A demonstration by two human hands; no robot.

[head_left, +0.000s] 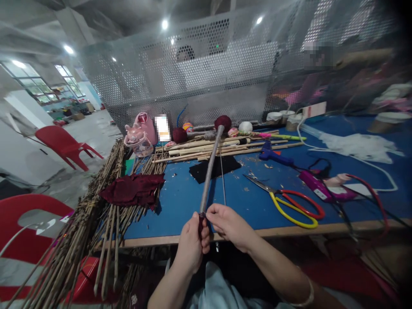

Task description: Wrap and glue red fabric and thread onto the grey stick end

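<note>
My left hand (pixel 195 238) is wrapped round the near end of a long grey stick (pixel 210 171), which looks wrapped or coated. A dark maroon band (pixel 202 216) shows on the stick at my fingers. Close against it, my right hand (pixel 230 223) is closed in a pinch at the band's edge; what lies between the fingertips is too small to make out. The stick slants away over the table, its far end near a dark red yarn ball (pixel 222 123). A thin pale cord (pixel 222 180) runs beside it down to my right hand.
Scissors (pixel 289 201) with red and yellow handles lie right on the blue table (pixel 180 206), near a blue glue gun (pixel 275 155) and purple power strip (pixel 325 186). Maroon cloth (pixel 133 189) and bundled sticks (pixel 86 206) lie left. A perforated metal screen (pixel 193 77) stands behind.
</note>
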